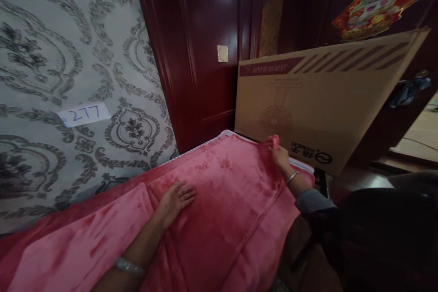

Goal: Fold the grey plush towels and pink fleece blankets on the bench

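A home bedroom. A bed under a pink plush blanket (222,200) stands against grey damask-patterned wallpaper (68,54). Beside the bed is a glossy dark red wooden door (205,32).

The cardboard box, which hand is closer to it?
Right. The right hand pinches the pink blanket just below the cardboard box; the left hand lies flat farther away.

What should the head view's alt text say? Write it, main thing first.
The left hand lies flat on a pink plush blanket while the right hand pinches its far corner. Behind stand a cardboard fan box, a dark red door and patterned wallpaper.
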Tool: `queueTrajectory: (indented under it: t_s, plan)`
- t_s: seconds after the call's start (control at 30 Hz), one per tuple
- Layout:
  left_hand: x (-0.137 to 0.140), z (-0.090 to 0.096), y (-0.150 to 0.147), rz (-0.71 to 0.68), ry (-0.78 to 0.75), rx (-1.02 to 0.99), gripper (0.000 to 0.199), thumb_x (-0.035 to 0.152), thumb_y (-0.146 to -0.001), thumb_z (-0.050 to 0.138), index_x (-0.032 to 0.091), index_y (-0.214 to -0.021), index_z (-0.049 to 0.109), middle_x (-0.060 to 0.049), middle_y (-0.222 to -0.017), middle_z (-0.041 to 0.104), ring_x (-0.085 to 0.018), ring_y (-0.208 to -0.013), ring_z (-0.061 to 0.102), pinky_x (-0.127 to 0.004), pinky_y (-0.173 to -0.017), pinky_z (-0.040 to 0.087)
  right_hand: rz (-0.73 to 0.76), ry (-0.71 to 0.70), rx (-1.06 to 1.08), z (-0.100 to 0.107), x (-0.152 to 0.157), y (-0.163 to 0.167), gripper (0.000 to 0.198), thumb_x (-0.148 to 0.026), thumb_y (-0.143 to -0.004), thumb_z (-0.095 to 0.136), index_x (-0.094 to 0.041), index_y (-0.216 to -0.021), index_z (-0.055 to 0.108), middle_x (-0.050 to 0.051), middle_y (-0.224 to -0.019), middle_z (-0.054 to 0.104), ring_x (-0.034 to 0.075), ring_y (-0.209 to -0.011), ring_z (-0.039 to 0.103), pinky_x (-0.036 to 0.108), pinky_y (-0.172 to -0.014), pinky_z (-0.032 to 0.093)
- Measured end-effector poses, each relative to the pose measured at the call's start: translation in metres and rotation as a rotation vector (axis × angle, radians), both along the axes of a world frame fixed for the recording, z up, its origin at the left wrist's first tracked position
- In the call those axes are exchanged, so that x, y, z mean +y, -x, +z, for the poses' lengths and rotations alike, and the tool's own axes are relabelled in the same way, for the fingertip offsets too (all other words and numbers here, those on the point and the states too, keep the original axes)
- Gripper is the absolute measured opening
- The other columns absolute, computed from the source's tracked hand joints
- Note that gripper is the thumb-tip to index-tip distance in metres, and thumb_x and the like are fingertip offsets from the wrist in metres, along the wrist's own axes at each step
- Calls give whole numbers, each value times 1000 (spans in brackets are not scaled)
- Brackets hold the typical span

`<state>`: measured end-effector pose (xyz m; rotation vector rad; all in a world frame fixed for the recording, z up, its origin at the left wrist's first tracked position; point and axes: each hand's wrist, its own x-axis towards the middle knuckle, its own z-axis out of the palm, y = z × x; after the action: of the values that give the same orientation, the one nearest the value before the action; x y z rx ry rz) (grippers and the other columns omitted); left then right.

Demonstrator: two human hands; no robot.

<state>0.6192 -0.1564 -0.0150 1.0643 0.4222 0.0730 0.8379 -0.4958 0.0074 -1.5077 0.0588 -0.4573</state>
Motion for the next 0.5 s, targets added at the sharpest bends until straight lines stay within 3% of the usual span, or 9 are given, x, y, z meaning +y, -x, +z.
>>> queueTrajectory:
  t_s: [0.13, 0.2, 0.3, 0.4, 0.5]
  plan:
    - [-11, 6, -18, 18, 62, -4, 20, 34, -93, 43, 19, -101, 54, -13, -97, 73, -28, -85, 74, -48, -90, 55, 268, 134, -136, 6, 41, 50, 25, -43, -72, 69, -18, -70, 66, -1, -69, 64, 17, -68, 57, 28, -66, 48]
    - [-13, 6, -26, 20, 92, -2, 23, 37, -94, 41, 19, -101, 52, -13, -95, 72, -30, -85, 74, -50, -89, 55, 494, 298, -304, -3, 51, 87, 26, -44, -80, 61, -19, -75, 69, 2, -79, 70, 20, -76, 62, 32, -74, 52]
    - [-10, 4, -38, 49, 134, -3, 33, 47, -95, 39, 18, -106, 52, -13, -94, 71, -29, -84, 73, -50, -84, 56, 756, 505, -453, -26, 54, 141, 28, -26, -83, 51, -20, -98, 74, 6, -100, 75, 24, -95, 67, 39, -88, 54]
    - [-8, 1, -46, 105, 117, -19, 37, 49, -95, 39, 18, -103, 57, -11, -88, 71, -26, -77, 71, -45, -76, 58, 911, 620, -480, -51, 52, 172, 52, -10, -77, 46, -21, -123, 69, 8, -125, 70, 22, -117, 64, 42, -102, 49]
    - [-12, -3, -53, 155, 47, -63, 24, 38, -87, 56, 18, -99, 62, -7, -82, 71, -23, -74, 70, -38, -72, 58, 964, 678, -460, -65, 52, 181, 58, -6, -73, 47, -22, -124, 69, 7, -127, 69, 23, -119, 63, 43, -104, 49]
